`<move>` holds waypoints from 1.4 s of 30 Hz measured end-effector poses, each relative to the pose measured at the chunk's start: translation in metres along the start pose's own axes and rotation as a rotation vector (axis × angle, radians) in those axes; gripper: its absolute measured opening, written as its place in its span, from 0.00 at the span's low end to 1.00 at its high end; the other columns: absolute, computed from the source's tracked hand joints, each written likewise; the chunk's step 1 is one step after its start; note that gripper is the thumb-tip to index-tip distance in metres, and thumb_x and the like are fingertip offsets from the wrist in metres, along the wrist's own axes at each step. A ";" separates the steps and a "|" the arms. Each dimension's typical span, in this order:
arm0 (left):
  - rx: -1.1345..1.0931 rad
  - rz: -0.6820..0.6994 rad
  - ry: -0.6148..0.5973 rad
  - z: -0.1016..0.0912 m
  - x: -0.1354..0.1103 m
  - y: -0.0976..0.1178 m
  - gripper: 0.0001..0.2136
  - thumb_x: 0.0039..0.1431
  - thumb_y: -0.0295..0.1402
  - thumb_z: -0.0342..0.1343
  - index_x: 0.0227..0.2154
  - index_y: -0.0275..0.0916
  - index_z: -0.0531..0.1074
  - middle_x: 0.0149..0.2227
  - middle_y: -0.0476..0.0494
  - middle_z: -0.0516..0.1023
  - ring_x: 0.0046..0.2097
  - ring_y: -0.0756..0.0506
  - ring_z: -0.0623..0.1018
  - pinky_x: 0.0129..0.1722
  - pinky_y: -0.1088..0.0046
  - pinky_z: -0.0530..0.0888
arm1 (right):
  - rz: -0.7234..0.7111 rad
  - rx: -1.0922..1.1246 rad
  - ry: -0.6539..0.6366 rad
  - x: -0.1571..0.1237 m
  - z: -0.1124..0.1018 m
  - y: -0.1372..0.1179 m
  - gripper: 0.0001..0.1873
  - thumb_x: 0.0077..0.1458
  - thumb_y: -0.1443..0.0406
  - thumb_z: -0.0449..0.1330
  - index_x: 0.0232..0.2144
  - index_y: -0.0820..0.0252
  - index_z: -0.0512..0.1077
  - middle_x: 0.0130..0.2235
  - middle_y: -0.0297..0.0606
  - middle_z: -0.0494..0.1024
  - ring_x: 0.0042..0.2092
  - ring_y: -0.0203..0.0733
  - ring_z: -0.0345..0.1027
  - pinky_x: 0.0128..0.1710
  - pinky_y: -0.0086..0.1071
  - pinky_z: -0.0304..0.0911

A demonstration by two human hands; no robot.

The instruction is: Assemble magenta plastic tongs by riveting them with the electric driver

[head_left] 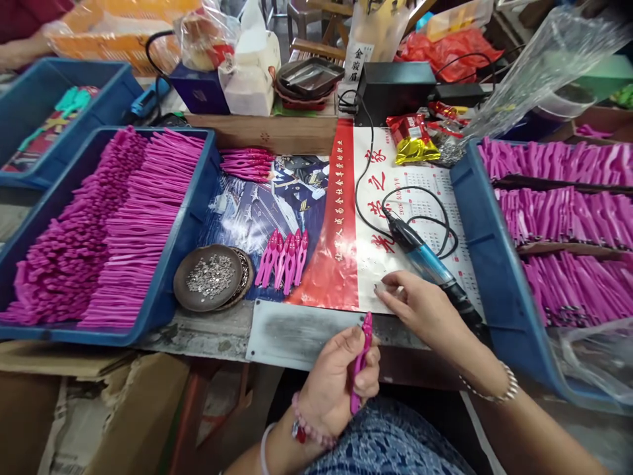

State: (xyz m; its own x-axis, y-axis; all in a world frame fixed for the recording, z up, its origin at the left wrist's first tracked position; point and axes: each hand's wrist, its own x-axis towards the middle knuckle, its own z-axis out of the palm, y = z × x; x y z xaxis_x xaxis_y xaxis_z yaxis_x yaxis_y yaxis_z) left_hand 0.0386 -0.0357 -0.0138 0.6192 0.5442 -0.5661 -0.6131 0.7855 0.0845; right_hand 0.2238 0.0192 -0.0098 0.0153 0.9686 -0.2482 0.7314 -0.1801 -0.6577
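At the bottom centre, a person's left hand (339, 369) wraps its fingers around a slim, upright magenta plastic piece (364, 344). Right of centre, the right hand (428, 313), fingers narrowly parted, is near a blue-and-black cylindrical corded tool (426, 258); I cannot tell whether it holds anything tiny.

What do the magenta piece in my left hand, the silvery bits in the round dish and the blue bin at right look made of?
Magenta piece: likely plastic, glossy, uniformly coloured.
Silvery bits: probably metal, shiny, with bright glints.
Blue bin: seems moulded plastic, smooth, with rounded edges.
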 end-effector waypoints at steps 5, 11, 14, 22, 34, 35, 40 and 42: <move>-0.026 0.004 -0.017 -0.002 -0.003 0.004 0.13 0.55 0.38 0.65 0.33 0.32 0.73 0.25 0.51 0.69 0.17 0.60 0.60 0.17 0.84 0.54 | -0.034 -0.183 -0.015 0.025 0.008 -0.002 0.05 0.51 0.69 0.60 0.26 0.58 0.66 0.25 0.29 0.65 0.26 0.37 0.55 0.28 0.32 0.46; -0.107 -0.050 -0.062 -0.005 -0.004 0.011 0.14 0.54 0.38 0.66 0.33 0.30 0.73 0.25 0.51 0.68 0.17 0.60 0.60 0.17 0.85 0.54 | -0.112 0.149 -0.119 0.014 -0.004 -0.011 0.07 0.51 0.64 0.59 0.23 0.56 0.66 0.21 0.29 0.66 0.22 0.35 0.59 0.23 0.30 0.54; -0.158 -0.100 -0.084 -0.003 -0.003 0.014 0.15 0.52 0.38 0.68 0.33 0.29 0.73 0.24 0.51 0.68 0.17 0.60 0.60 0.16 0.85 0.54 | -0.090 0.425 -0.125 -0.011 -0.011 -0.019 0.10 0.58 0.58 0.57 0.28 0.56 0.66 0.23 0.30 0.71 0.21 0.35 0.66 0.22 0.28 0.63; -0.165 -0.127 -0.088 0.004 0.003 0.009 0.13 0.54 0.37 0.66 0.33 0.30 0.74 0.24 0.51 0.68 0.16 0.61 0.58 0.16 0.85 0.54 | -0.011 0.704 -0.091 -0.050 -0.005 -0.036 0.10 0.54 0.58 0.67 0.29 0.57 0.74 0.22 0.34 0.76 0.23 0.37 0.73 0.23 0.26 0.71; -0.075 0.017 -0.034 0.007 0.002 0.001 0.11 0.55 0.35 0.65 0.32 0.34 0.71 0.23 0.51 0.73 0.16 0.60 0.62 0.15 0.86 0.54 | 0.102 0.860 -0.292 -0.058 -0.004 -0.030 0.08 0.57 0.60 0.64 0.31 0.56 0.70 0.27 0.32 0.74 0.27 0.33 0.68 0.26 0.23 0.69; -0.069 0.014 -0.034 0.008 0.001 0.001 0.11 0.55 0.35 0.65 0.32 0.34 0.71 0.23 0.51 0.73 0.16 0.60 0.62 0.15 0.86 0.54 | 0.098 0.866 -0.291 -0.057 -0.004 -0.032 0.07 0.57 0.60 0.64 0.31 0.56 0.70 0.27 0.31 0.73 0.26 0.32 0.67 0.25 0.23 0.68; -0.040 -0.003 -0.022 0.007 -0.003 -0.001 0.11 0.55 0.36 0.65 0.31 0.34 0.70 0.22 0.51 0.73 0.15 0.60 0.62 0.14 0.86 0.53 | 0.078 0.914 -0.347 -0.056 -0.007 -0.037 0.08 0.59 0.63 0.62 0.29 0.55 0.66 0.26 0.29 0.70 0.27 0.31 0.63 0.25 0.23 0.63; -0.029 -0.009 -0.019 0.006 -0.005 -0.002 0.12 0.54 0.36 0.66 0.32 0.35 0.70 0.22 0.51 0.73 0.15 0.60 0.62 0.14 0.86 0.53 | 0.057 0.932 -0.383 -0.056 -0.008 -0.035 0.08 0.60 0.64 0.61 0.30 0.55 0.65 0.26 0.28 0.70 0.27 0.30 0.63 0.26 0.23 0.62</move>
State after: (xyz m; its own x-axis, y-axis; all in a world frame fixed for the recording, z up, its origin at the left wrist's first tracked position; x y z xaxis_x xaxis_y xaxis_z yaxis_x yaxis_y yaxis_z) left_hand 0.0401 -0.0377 -0.0061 0.6339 0.5424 -0.5513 -0.6208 0.7820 0.0556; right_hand 0.2031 -0.0276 0.0331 -0.3062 0.8636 -0.4005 -0.0903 -0.4451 -0.8909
